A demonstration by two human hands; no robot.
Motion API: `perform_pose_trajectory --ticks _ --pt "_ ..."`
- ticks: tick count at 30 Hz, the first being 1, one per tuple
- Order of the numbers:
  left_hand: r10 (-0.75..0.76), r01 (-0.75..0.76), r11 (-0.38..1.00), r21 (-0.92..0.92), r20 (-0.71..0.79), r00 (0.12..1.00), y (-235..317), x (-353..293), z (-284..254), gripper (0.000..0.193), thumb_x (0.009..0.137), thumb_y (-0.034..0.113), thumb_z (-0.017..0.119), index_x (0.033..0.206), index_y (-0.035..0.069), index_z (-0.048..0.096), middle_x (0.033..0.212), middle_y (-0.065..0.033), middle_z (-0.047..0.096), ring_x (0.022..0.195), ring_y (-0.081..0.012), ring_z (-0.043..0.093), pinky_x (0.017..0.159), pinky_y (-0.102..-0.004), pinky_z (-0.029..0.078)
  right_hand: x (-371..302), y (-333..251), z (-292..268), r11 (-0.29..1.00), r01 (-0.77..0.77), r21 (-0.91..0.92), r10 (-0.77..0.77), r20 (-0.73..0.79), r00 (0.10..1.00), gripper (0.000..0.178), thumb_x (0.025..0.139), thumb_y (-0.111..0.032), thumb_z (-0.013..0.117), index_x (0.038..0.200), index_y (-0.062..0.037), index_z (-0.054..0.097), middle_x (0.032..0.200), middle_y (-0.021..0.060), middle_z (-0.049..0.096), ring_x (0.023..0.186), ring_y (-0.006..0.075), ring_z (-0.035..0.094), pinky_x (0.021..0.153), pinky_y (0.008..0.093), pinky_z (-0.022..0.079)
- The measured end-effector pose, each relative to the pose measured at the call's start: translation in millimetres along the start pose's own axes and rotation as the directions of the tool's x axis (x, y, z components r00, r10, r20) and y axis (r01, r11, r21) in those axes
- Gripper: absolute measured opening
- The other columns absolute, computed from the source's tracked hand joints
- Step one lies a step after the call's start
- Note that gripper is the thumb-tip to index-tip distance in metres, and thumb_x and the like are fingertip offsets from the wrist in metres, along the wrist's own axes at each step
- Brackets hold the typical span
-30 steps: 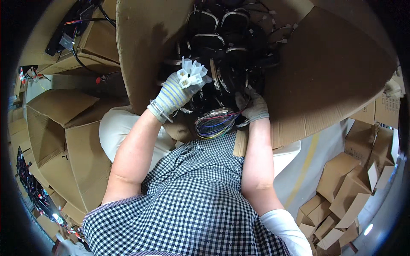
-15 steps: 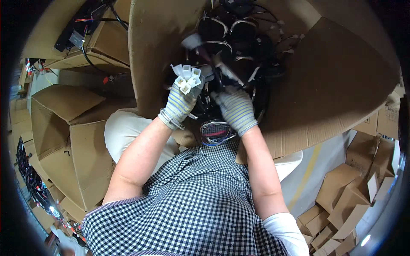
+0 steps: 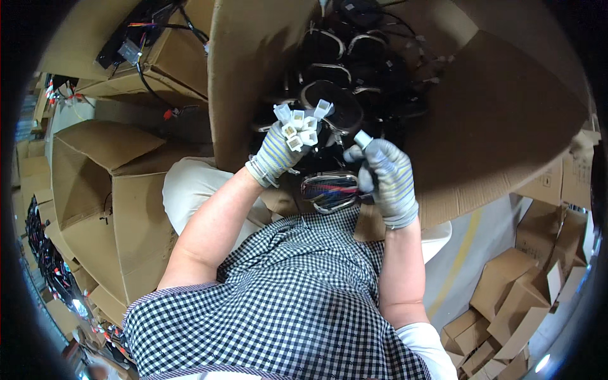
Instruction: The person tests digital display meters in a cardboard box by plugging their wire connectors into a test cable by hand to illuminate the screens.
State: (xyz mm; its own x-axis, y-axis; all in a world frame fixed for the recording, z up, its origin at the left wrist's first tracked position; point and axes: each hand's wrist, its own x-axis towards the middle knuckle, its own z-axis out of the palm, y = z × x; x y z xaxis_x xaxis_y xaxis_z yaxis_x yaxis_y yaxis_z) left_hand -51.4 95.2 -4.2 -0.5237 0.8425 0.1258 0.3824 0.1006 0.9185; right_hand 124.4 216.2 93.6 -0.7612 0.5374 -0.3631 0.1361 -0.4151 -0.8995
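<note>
My left hand (image 3: 273,155), in a striped knit glove with grey fingers, is closed round a bunch of white plastic connectors (image 3: 297,128). One more white connector (image 3: 323,108) sticks out at the bunch's right side. To the right, my right hand (image 3: 389,177), gloved alike, pinches a single white connector (image 3: 362,139) between thumb and fingers. Whatever wire hangs from it is hidden by the hand. Below both hands lies a tied coil of coloured wires (image 3: 330,190). Beyond them, several coiled black wire harnesses (image 3: 334,104) fill the large cardboard box (image 3: 500,120).
The big box's left flap (image 3: 237,69) rises beside my left hand. An open carton (image 3: 85,171) stands at the left, with another carton holding black cables (image 3: 149,73) behind it. Flattened and open cartons (image 3: 506,285) lie at the right past a yellow floor line (image 3: 459,263).
My right hand has drawn back from the harnesses toward the right and nearer me, now with a connector in its fingers. The left hand has shifted slightly right with its bunch.
</note>
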Motion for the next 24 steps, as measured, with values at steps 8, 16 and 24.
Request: perform_pose_trajectory --ticks 8,16,24 --pt "0.094 -0.083 0.995 -0.047 0.328 0.94 13 -2 -10 0.025 0.077 0.009 0.059 0.102 0.009 0.061 0.081 -0.0054 0.064 0.076 -0.0254 0.062 0.065 -0.0338 0.048 5 -16 6 0.992 -0.01 -0.126 -0.001 -0.081 0.997 0.03 0.092 -0.03 0.057 0.084 -0.0031 0.066 0.059 -0.0055 0.05 0.048 -0.0005 0.04 0.043 0.017 0.03" --pt "-0.147 0.271 0.95 -0.155 0.546 0.825 42 8 -24 0.02 0.084 0.023 0.056 0.076 0.007 0.065 0.069 -0.0022 0.058 0.061 -0.012 0.05 0.054 -0.027 0.04 12 -8 -13 0.219 0.392 -0.893 -0.309 0.318 0.896 0.019 0.086 -0.027 0.058 0.093 -0.0134 0.069 0.082 0.0096 0.065 0.074 0.0283 0.062 0.064 0.0376 0.049" --pt "-0.166 0.368 0.882 -0.295 0.535 0.828 28 5 -27 0.018 0.084 0.026 0.064 0.083 0.009 0.06 0.07 0.0001 0.06 0.056 -0.0053 0.048 0.048 -0.0207 0.037 15 -3 -17 0.118 0.353 -0.928 -0.229 0.321 0.919 0.018 0.086 -0.025 0.057 0.089 -0.012 0.069 0.081 0.0097 0.065 0.073 0.0285 0.062 0.064 0.0369 0.049"
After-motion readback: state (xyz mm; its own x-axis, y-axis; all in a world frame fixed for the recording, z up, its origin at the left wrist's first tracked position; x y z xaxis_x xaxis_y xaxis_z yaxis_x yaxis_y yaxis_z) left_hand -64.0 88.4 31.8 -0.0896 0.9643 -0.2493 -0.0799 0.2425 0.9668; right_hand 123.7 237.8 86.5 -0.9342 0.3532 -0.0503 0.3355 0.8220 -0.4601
